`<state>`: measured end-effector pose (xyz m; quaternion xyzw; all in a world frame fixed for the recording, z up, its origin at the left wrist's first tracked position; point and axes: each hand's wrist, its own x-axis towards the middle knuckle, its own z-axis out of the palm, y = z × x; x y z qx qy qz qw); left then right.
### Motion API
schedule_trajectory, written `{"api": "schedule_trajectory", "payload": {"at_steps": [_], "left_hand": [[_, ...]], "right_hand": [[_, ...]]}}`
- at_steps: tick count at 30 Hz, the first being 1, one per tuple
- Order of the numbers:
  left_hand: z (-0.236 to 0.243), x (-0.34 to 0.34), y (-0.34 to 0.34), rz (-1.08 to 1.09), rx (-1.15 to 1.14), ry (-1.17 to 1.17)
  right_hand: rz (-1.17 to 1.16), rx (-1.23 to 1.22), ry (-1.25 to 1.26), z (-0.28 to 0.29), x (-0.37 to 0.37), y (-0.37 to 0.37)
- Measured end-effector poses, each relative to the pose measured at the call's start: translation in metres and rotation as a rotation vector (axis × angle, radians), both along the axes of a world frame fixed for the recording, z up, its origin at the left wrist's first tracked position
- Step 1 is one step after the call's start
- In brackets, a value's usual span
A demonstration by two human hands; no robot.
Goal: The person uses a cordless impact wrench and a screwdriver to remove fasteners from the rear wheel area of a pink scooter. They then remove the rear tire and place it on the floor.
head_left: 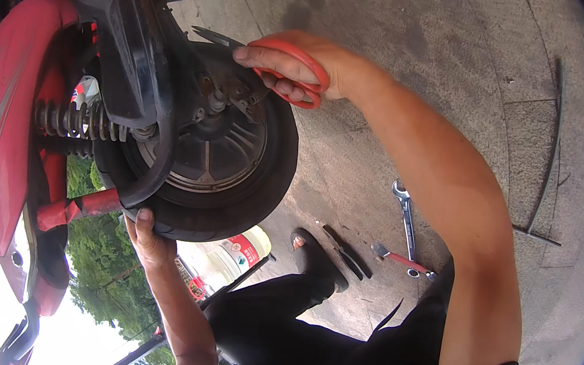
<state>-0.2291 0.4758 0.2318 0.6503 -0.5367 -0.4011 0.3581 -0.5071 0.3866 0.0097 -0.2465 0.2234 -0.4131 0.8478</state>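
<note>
In my right hand (290,69) is a pair of scissors (316,73) with red loop handles, the fingers wrapped through them. Their dark blades point left, over the far side of the scooter's wheel, close to the axle bracket (218,92). The black tyre (225,224) rings a dull metal hub (213,155). My left hand (149,240) grips the tyre at its near edge, thumb on the sidewall and the other fingers mostly hidden behind it.
Left of the wheel are the scooter's red body panel (9,102), a coil spring (78,122) and a black curved tube (162,133). On the paving lie a wrench (407,219), black-handled pliers (347,253), a red-handled tool (405,260) and a long dark strip (552,146). A pale container (216,262) stands behind my left forearm.
</note>
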Motion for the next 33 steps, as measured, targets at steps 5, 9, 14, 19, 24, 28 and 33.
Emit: {"api": "schedule_trajectory", "payload": {"at_steps": [5, 9, 14, 19, 24, 28, 33], "left_hand": [[0.002, -0.003, 0.001, 0.046, 0.002, -0.049], [0.001, -0.002, 0.001, 0.044, 0.002, -0.025], [0.002, 0.003, 0.002, 0.051, 0.004, -0.028], [0.002, 0.004, 0.005, 0.08, -0.007, -0.04], [0.003, 0.004, 0.005, 0.063, 0.008, -0.038], [0.003, 0.007, 0.005, 0.057, 0.013, -0.028], [0.002, 0.01, 0.007, 0.08, 0.006, -0.028]], "right_hand": [[0.051, -0.013, -0.099, 0.008, 0.008, -0.017], [0.048, -0.014, -0.078, 0.013, 0.015, -0.023], [0.022, -0.132, 0.057, 0.014, 0.019, -0.03], [-0.084, -0.384, 0.504, 0.022, 0.032, -0.04], [-0.177, -0.397, 0.484, 0.025, 0.036, -0.033], [-0.054, -0.229, 0.476, 0.027, 0.022, -0.053], [0.017, -0.22, 0.121, 0.033, 0.013, -0.088]]}}
